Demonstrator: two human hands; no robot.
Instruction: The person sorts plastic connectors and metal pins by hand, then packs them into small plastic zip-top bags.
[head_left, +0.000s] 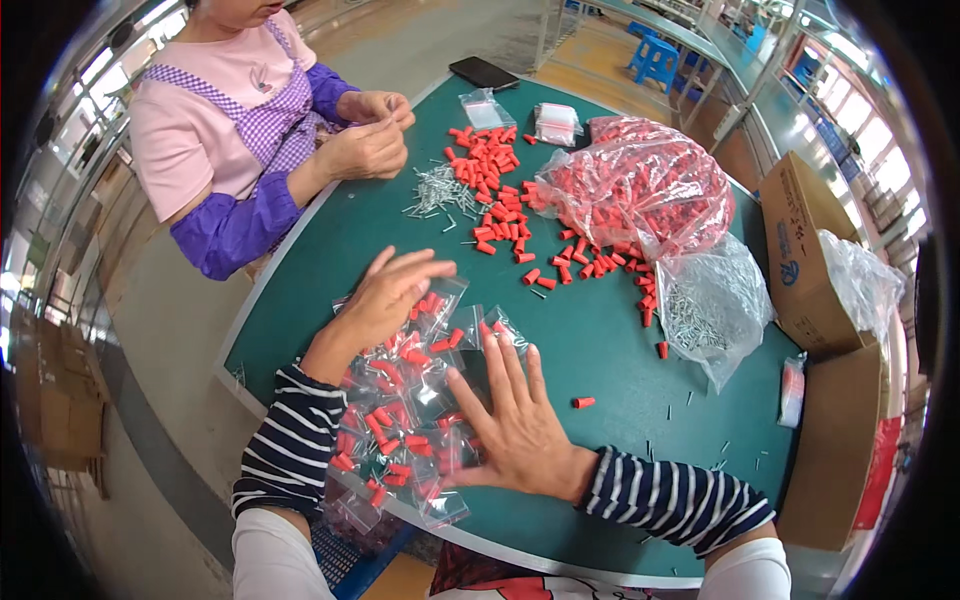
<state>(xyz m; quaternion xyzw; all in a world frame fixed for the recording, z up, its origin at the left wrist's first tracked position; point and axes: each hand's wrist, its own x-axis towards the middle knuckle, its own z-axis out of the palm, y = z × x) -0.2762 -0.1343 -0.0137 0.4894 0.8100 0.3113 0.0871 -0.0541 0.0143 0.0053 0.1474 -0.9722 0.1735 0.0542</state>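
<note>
A heap of small clear zip bags (405, 400), holding red plastic caps and thin metal screws or pins, lies at the near left edge of the green table. At the heap's far side my left hand (385, 297) reaches over it, fingers stretched out and gripping nothing. My right hand (525, 430) spreads its fingers flat along the heap's right side, touching the bags. Some bags hang past the table's edge above a blue basket (350, 562).
Loose red caps (505, 215) and a pile of metal screws or pins (440, 190) lie further back. A large bag of caps (650, 185), a bag of metal pieces (705, 315) and a cardboard box (815, 255) are right. A co-worker's hands (375, 135) work at far left.
</note>
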